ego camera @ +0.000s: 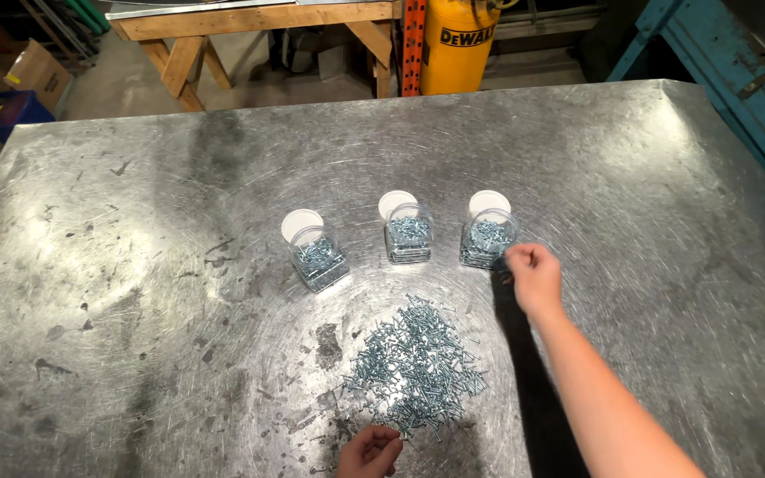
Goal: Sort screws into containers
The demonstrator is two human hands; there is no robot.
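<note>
Your right hand (535, 274), fingers pinched closed, touches the right jar (487, 241); your curled left hand (370, 450) is at the screw pile (416, 367).

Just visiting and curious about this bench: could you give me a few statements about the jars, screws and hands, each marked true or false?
1. Three open jars stand in a row on the metal table. True.
2. The right hand is at the rightmost jar. True.
3. The jars are empty. False: each holds screws.
4. A pile of screws lies in front of the jars. True.
5. The left hand is touching the leftmost jar. False: it is at the pile's near edge.
6. The white lids are black. False: white.
</note>
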